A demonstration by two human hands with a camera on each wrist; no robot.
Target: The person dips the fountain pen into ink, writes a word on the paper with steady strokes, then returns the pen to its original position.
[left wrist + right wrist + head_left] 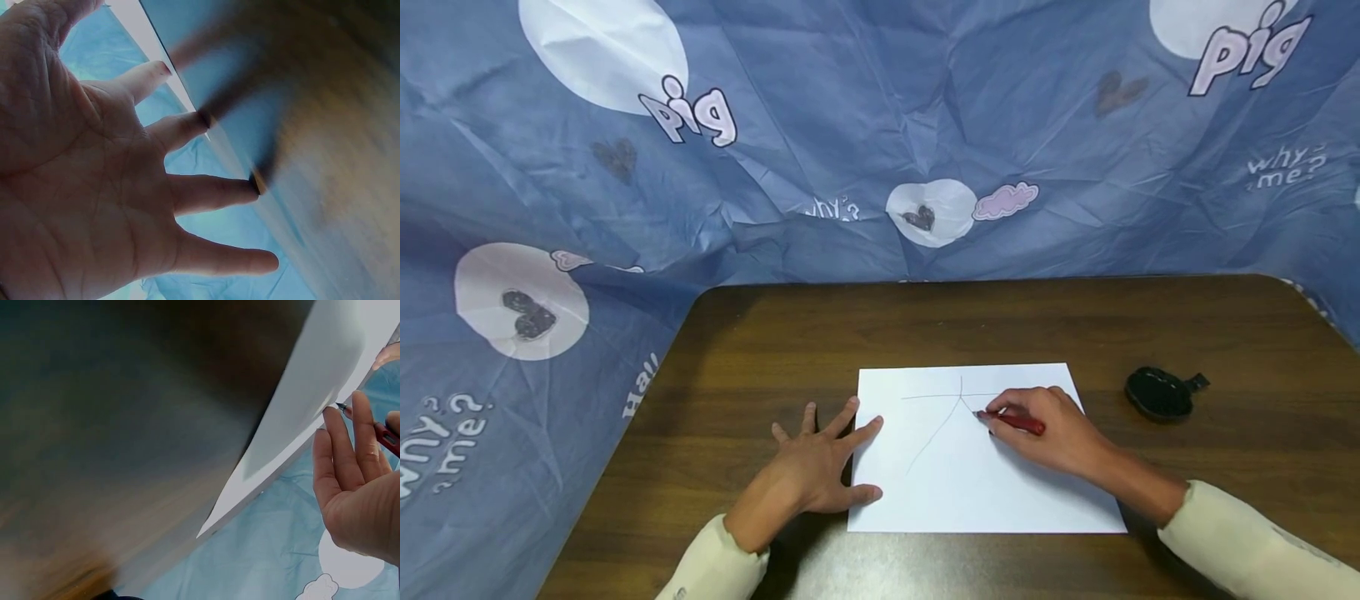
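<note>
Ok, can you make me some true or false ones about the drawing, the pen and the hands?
1. The right hand holds a red pen. True.
2. The sheet of paper is blank. False: thin lines are already drawn on it.
3. The left hand lies flat with fingers spread at the paper's left edge. True.
4. The black round thing sits on top of the paper. False: it lies on the wooden table, to the right of the paper and apart from it.
5. The pen tip points toward the drawn lines. True.
</note>
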